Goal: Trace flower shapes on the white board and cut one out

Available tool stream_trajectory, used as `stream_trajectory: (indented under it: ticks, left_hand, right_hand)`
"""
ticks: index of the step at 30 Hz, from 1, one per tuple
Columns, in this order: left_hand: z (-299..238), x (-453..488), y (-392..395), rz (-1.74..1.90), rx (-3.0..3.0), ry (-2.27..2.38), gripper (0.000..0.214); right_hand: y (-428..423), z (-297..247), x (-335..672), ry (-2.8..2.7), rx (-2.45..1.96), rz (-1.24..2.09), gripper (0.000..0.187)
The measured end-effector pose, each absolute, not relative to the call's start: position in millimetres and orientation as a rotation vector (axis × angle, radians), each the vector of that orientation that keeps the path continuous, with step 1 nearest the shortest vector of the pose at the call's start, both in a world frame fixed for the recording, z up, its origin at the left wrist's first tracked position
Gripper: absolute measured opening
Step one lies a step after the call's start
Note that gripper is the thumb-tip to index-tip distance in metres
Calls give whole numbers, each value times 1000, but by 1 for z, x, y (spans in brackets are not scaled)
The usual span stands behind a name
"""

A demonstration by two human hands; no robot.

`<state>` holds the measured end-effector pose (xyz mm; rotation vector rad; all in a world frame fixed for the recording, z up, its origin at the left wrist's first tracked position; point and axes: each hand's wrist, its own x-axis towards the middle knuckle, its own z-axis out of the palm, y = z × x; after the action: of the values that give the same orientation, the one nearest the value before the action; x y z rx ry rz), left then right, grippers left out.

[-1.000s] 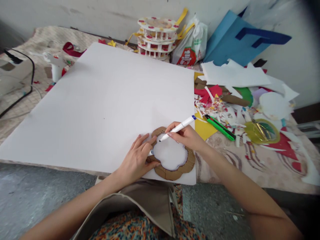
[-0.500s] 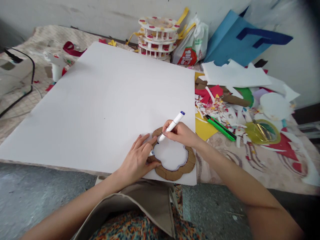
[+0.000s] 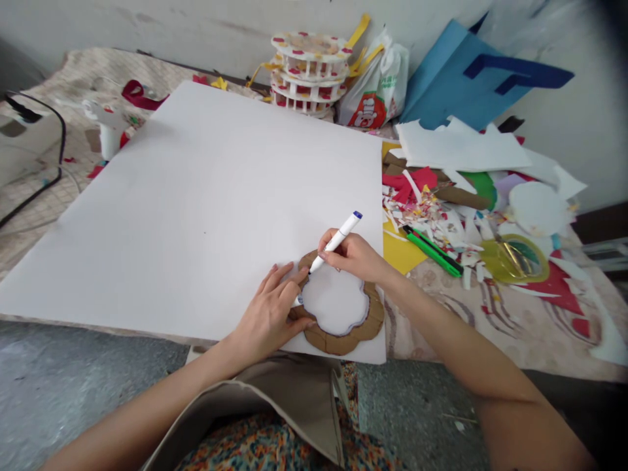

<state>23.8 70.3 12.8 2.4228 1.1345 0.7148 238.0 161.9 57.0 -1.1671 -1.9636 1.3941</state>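
Note:
My right hand (image 3: 353, 254) grips a white marker (image 3: 341, 235) with a blue end, its tip down at the upper left inner edge of a brown cardboard ring (image 3: 338, 344). This flower-shaped ring lies flat on a large white board (image 3: 196, 196), near its front right corner. A dark line runs along much of the ring's inner edge. My left hand (image 3: 275, 302) rests with spread fingers on the ring's left side, pressing it against the board. Under those fingers a small blue-and-white piece (image 3: 297, 300) partly shows; the rest of it is hidden.
Right of the board lie a green cutter (image 3: 434, 252), a yellow tape roll (image 3: 515, 258) with scissors on it and paper scraps (image 3: 422, 206). Behind stand a tiered white stand (image 3: 310, 73), a plastic bag (image 3: 377, 85) and a blue bag (image 3: 446, 78). A glue gun (image 3: 106, 127) is at left.
My right hand and the marker have shifted slightly up and left, with the marker's tip higher along the ring's inner edge. My left hand stays in place.

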Motion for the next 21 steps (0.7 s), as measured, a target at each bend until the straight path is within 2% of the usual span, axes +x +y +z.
stream_trajectory:
  ticks: [5, 16, 21]
  left_hand:
    - [12, 24, 70, 706, 2428, 1137, 42]
    - [12, 23, 71, 712, 2448, 1132, 60]
    - [12, 24, 71, 718, 2450, 1139, 55]
  right_hand:
    - [158, 54, 244, -1915, -1248, 1311, 12]
    - [134, 44, 259, -1746, -1404, 947, 19]
    - [120, 37, 263, -1731, -1413, 808, 23]
